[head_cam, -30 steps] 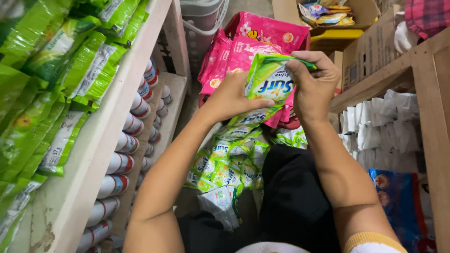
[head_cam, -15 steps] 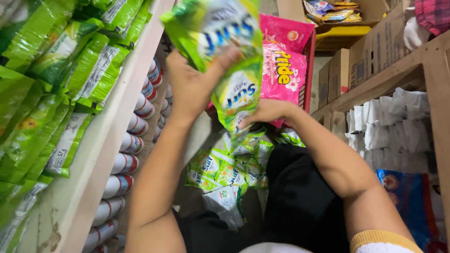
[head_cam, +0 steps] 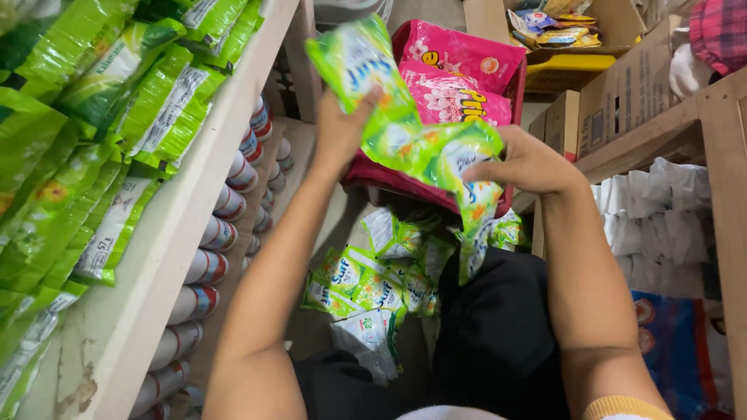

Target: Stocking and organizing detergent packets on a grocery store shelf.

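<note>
— Left hand [head_cam: 342,128] raised at upper centre, gripping the green sachet strip [head_cam: 405,132]!

— Right hand [head_cam: 525,163] (wrist bent, centre-right) pinches its lower end, above pink packs [head_cam: 459,78].

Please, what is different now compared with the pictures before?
The left hand has lifted the green sachet strip up toward the shelf; the right hand has moved lower down the strip. Both keep their grip. The pink packs and the sachet pile stayed.

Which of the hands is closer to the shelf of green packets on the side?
Left. The left hand lifts the green sachet strip close beside the shelf; the right hand grips it farther away.
</note>
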